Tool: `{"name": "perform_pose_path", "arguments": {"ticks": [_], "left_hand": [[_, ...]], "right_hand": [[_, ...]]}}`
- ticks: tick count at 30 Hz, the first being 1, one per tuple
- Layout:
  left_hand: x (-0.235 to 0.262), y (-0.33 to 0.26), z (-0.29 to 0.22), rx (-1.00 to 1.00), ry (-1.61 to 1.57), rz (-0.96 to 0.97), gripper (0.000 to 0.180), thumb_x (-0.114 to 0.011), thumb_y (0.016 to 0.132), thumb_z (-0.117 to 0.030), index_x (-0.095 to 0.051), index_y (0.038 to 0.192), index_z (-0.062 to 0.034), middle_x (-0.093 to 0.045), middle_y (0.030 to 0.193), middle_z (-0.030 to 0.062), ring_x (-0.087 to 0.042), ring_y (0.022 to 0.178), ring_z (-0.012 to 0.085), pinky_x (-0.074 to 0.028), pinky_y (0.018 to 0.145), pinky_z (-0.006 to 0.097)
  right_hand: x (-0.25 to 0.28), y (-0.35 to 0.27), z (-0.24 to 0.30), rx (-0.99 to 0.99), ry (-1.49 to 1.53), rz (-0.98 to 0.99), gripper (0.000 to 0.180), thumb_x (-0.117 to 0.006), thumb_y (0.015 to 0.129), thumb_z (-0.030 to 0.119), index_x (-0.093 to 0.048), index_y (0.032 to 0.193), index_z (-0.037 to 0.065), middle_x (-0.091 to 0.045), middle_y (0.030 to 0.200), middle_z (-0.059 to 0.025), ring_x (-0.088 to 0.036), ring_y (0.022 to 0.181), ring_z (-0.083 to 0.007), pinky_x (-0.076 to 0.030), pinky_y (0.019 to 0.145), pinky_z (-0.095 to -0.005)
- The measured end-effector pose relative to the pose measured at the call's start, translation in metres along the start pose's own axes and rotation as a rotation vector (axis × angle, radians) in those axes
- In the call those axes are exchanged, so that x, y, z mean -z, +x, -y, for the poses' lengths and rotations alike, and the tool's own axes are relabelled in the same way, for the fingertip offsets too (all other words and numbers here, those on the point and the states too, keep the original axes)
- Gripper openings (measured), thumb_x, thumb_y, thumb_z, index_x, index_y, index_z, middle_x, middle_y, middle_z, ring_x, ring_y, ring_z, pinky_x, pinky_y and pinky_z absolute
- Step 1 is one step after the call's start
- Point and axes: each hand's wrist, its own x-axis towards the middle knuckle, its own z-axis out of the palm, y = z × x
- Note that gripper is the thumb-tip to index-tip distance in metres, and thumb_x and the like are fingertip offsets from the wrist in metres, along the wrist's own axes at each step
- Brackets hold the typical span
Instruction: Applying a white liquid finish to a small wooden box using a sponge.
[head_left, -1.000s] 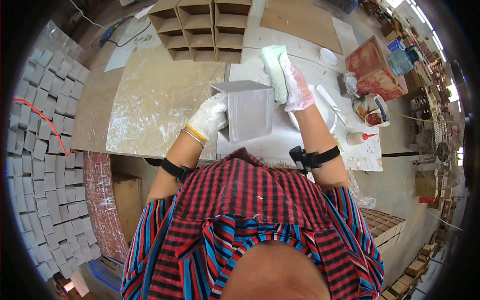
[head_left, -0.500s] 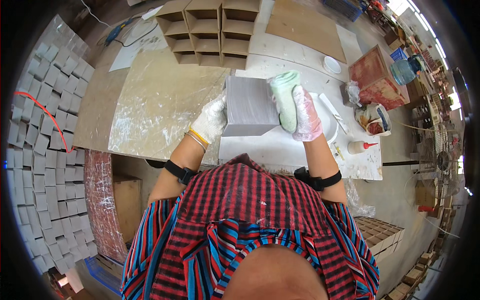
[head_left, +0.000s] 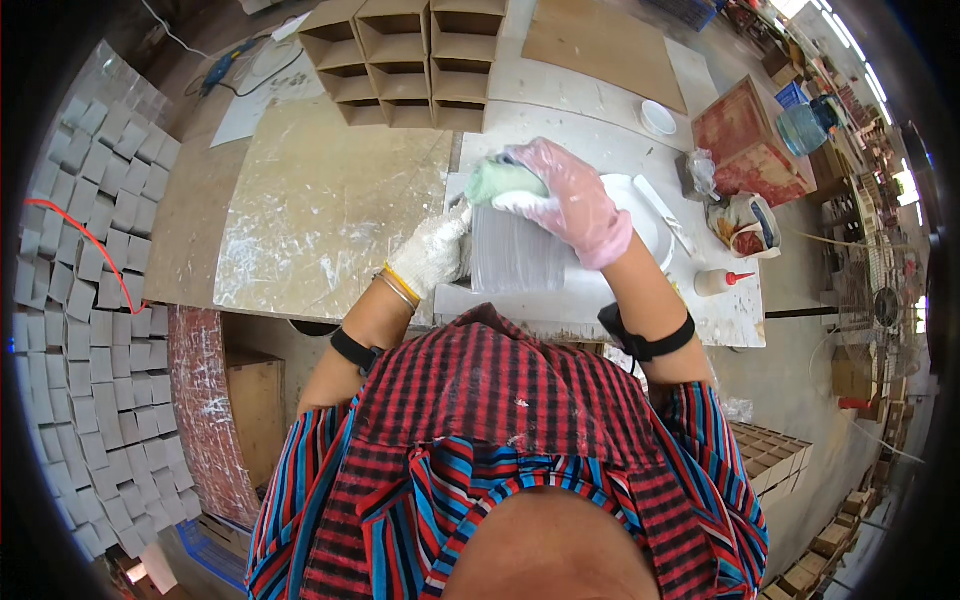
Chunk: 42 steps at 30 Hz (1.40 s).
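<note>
A grey, box-shaped piece (head_left: 515, 255) stands at the near edge of the worktable, its side faces me with fine streaks. My left hand (head_left: 435, 245), in a white knit glove, grips it by its left side; the fingertips are partly hidden behind it. In a pink plastic glove over white, my right hand (head_left: 585, 205) is closed round a folded pale green cloth (head_left: 492, 180). That cloth lies against the upper left part of the grey box, and the hand covers much of the box's far right side.
Brown open compartments (head_left: 405, 65) stand stacked at the table's back. Right of the box are a white round plate (head_left: 655, 225), a flat white strip (head_left: 660, 210), a red-tipped glue bottle (head_left: 715, 284) and a white cup (head_left: 658, 121). Many grey boxes (head_left: 95, 330) are piled left.
My right hand has swept left and over with the green cloth, from the box's right side to its upper left. The box has shifted slightly right and turned under my left hand.
</note>
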Motion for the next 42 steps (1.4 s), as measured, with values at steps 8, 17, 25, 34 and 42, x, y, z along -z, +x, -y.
{"name": "perform_pose_path", "arguments": {"ticks": [8, 17, 25, 34, 42], "left_hand": [[0.027, -0.008, 0.009, -0.044, -0.077, -0.166, 0.037, -0.053, 0.086, -0.027, -0.053, 0.114, -0.0029, -0.058, 0.108, 0.0102, -0.057, 0.096, 0.0225, -0.048, 0.083, 0.038], [0.041, -0.002, 0.013, -0.038, -0.387, -0.268, 0.041, -0.045, 0.089, -0.034, -0.051, 0.117, -0.0040, -0.056, 0.111, 0.0118, -0.056, 0.097, 0.0252, -0.048, 0.083, 0.038], [0.054, -0.015, 0.029, -0.030, -0.451, -0.337, 0.044, -0.040, 0.091, -0.039, -0.050, 0.117, -0.0046, -0.056, 0.110, 0.0121, -0.057, 0.094, 0.0238, -0.049, 0.081, 0.036], [0.052, -0.025, 0.046, -0.142, -0.498, -0.346, 0.038, -0.038, 0.093, -0.031, -0.049, 0.117, -0.0035, -0.057, 0.109, 0.0102, -0.056, 0.095, 0.0214, -0.049, 0.079, 0.032], [0.020, -0.037, 0.056, -0.327, 0.250, -0.436, 0.038, -0.034, 0.094, -0.023, -0.039, 0.127, -0.0052, -0.055, 0.113, 0.0096, -0.054, 0.100, 0.0233, -0.043, 0.089, 0.032]], "right_hand": [[-0.007, 0.023, -0.050, -0.216, 0.021, -0.236, 0.043, -0.069, 0.073, 0.025, -0.055, 0.109, 0.005, -0.059, 0.100, -0.0128, -0.058, 0.090, -0.0264, -0.045, 0.080, -0.0321], [-0.011, 0.004, -0.008, -0.229, 0.296, -0.168, 0.044, -0.072, 0.070, 0.024, -0.056, 0.105, 0.002, -0.060, 0.096, -0.0130, -0.059, 0.087, -0.0255, -0.046, 0.077, -0.0322], [-0.030, 0.023, -0.027, 0.310, 0.062, -0.162, 0.049, -0.072, 0.068, 0.027, -0.054, 0.109, 0.008, -0.060, 0.095, -0.0120, -0.058, 0.088, -0.0300, -0.048, 0.076, -0.0362], [-0.026, 0.003, -0.009, 0.161, 0.299, 0.003, 0.043, -0.071, 0.071, 0.024, -0.056, 0.107, 0.008, -0.059, 0.091, -0.0122, -0.059, 0.086, -0.0241, -0.047, 0.076, -0.0333], [-0.052, 0.049, -0.063, 0.088, 0.196, -0.092, 0.042, -0.068, 0.074, 0.024, -0.054, 0.108, 0.004, -0.058, 0.099, -0.0149, -0.057, 0.089, -0.0280, -0.046, 0.078, -0.0335]]}}
